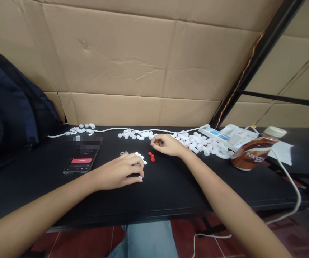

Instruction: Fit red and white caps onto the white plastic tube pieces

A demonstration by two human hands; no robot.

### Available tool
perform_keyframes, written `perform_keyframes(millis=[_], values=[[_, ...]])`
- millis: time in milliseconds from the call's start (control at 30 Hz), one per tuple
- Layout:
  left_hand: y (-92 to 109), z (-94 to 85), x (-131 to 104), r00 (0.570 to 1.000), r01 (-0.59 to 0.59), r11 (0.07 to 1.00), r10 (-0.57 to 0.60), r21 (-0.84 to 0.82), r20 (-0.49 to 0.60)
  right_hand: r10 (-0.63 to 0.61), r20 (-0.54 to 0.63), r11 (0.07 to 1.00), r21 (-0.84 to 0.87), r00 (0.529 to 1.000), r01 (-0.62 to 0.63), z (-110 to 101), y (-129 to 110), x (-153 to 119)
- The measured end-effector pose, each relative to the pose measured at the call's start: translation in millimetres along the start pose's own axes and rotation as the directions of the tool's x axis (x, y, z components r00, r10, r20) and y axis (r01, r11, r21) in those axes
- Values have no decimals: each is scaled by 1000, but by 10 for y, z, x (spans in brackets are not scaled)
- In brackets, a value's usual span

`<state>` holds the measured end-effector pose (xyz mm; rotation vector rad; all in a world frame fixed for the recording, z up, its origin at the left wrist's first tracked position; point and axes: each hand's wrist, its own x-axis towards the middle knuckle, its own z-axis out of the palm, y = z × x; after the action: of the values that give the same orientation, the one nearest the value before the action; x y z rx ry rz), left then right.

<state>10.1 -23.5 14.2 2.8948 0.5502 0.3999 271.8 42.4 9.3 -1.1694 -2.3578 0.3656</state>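
A small white disc (140, 177) is pinched by the left hand (120, 170), just over the black table (165, 197). It is likely light, stiff and slippery, best held by its rim. Farther off, red discs (152, 156) are laid near the right hand (168, 144); its fingers are curled, but whether anything is held cannot be told. White bits (197, 141) are heaped behind.

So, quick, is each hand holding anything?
Left hand: fingers bent, white piece at thumb tip; grip can't be told.
Right hand: fingers curled; can't tell if holding anything.

Small red discs (152, 156) clustered, white discs (145, 162) just beside.
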Motion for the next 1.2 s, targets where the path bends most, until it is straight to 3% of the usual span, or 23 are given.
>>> perform_keyframes(millis=[133,333,500,700,967,1200], values=[[-1,-16,1,1000,6,998,-7,-55,-12,4,5,1000,-4,1000,-4,1,6,4],[-125,16,-5,985,67,996,-75,-59,-157,6,4,1000,-12,1000,-6,3,0,3],[-156,13,-6,986,77,997,-80,-28,-146,15,8,1000,-7,1000,-15,0,-8,-4],[-277,-141,-49,961,198,970,-163,144,-224,14,1,1000,-12,1000,-14,-5,-7,0],[-431,-200,-117,969,248,943,-237,222,-76,18,6,1000,-3,1000,-18,-11,-13,-3],[-462,-196,-119,965,259,956,-249,141,-81,21,8,1000,-8,1000,-21,-11,-4,-6]])
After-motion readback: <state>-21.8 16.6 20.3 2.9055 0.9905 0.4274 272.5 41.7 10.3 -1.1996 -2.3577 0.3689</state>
